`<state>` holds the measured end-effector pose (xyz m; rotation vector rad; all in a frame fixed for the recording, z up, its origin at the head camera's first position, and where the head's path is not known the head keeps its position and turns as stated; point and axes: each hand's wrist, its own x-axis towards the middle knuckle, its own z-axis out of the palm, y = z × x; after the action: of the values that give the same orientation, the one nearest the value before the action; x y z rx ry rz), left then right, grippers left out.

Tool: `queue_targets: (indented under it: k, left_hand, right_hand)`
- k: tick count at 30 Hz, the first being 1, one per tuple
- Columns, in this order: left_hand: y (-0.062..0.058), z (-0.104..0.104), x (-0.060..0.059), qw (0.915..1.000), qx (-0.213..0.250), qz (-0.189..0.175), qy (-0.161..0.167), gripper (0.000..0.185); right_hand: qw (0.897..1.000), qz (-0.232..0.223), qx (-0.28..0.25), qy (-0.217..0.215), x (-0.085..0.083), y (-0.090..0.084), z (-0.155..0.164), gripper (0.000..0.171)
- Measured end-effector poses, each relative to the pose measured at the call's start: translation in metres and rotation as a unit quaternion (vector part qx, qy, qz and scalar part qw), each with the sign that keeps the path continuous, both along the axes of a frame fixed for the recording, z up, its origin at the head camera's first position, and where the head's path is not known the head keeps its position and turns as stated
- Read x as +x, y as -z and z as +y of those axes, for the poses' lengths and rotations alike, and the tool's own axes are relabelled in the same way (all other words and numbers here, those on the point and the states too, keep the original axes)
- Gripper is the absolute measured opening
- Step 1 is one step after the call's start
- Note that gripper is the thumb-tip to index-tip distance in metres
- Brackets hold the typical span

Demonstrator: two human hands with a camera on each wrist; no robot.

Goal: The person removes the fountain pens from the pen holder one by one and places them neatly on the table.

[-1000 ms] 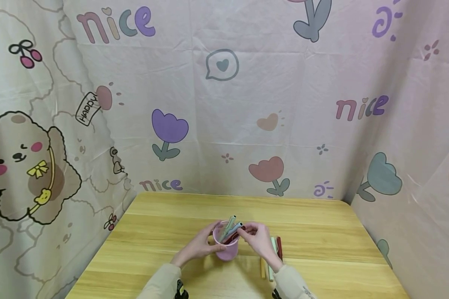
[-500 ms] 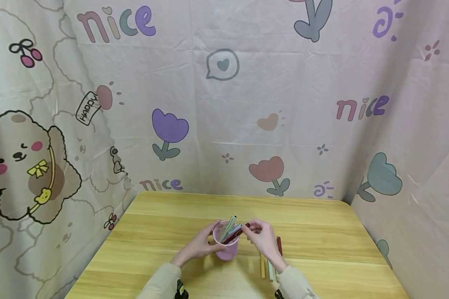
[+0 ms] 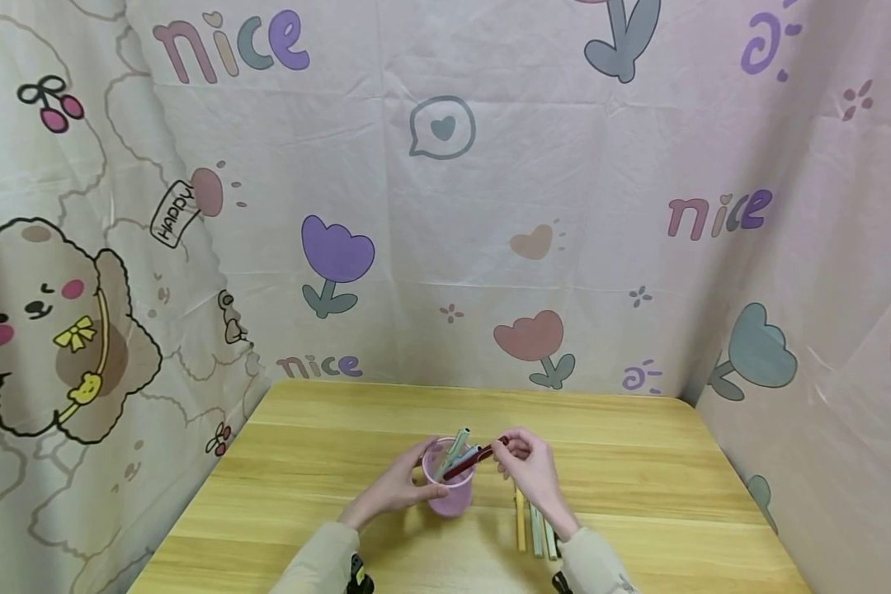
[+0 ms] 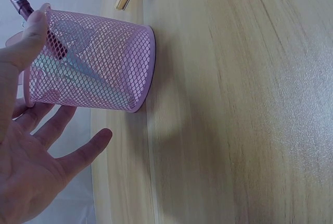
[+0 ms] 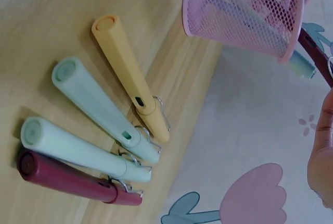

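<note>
A pink mesh pen holder (image 3: 453,497) stands on the table, with light green and light blue pens leaning inside. My left hand (image 3: 397,487) grips it near the rim, thumb on the near side and fingers on the far side. My right hand (image 3: 530,469) pinches the upper end of a dark red pen (image 3: 466,464), whose lower end is inside the holder's mouth. In the right wrist view, a yellow pen (image 5: 127,67), mint green pens (image 5: 99,101) and another dark red pen (image 5: 73,179) lie side by side below my right hand.
The wooden table (image 3: 304,445) reaches back to a printed curtain (image 3: 445,214), which also hangs along both sides. Bare wood shows left of the holder and right of the loose pens.
My right hand has moved right and slightly away from me, drawing the dark red pen farther out of the holder. My left hand has stayed on the holder.
</note>
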<state>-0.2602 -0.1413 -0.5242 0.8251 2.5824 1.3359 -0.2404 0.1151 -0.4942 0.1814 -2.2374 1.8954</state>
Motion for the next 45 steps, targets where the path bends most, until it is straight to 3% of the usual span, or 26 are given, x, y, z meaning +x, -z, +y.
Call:
queue_targets:
  k: [16,27,36,45]
  left_hand:
    - [0.000,-0.001,0.000,1.0000,-0.003,-0.001,-0.003,0.093]
    - [0.001,-0.001,0.000,1.0000,-0.006,-0.001,-0.006,0.094]
    - [0.001,0.000,-0.001,0.9999,-0.008,0.001,-0.007,0.094]
    - [0.001,-0.001,-0.001,0.9999,-0.006,-0.007,-0.007,0.095]
  right_hand:
    - [0.999,0.042,-0.016,-0.024,0.003,-0.004,0.021,0.014]
    - [0.993,0.099,-0.046,-0.055,0.002,0.000,0.039,0.017]
    - [0.994,0.059,-0.073,-0.054,0.004,0.003,0.057,0.024]
    - [0.994,0.021,-0.099,-0.047,0.004,0.009,0.072,0.016]
